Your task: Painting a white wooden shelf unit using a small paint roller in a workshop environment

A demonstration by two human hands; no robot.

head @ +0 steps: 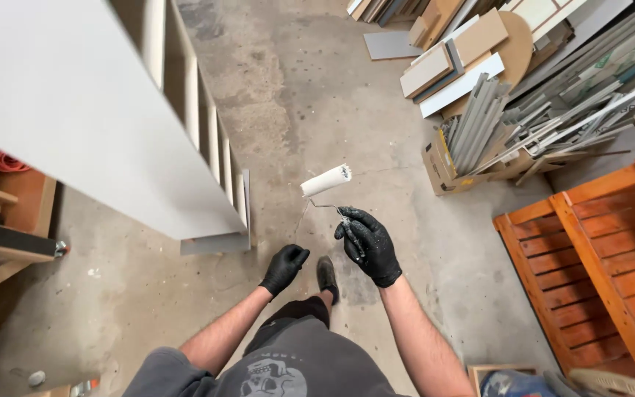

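Near the middle of my view, over the bare concrete floor, my right hand in its black glove is closed around the handle of a small paint roller; the white sleeve of the roller sticks up and to the left of the fist, tilted, on a thin bent wire; my left hand, gloved in black too, hangs just beside and a little lower, fingers curled loosely in on themselves and holding nothing, apart from the roller; between the two forearms I see a dark shoe on the floor. On the left a large grey panel leans across the view, its near corner close to the left hand but not touching it; behind it runs a pale wooden frame. Far right, a cardboard box holds grey strips, with boards stacked beyond it; near right stands an orange slatted wooden rack.
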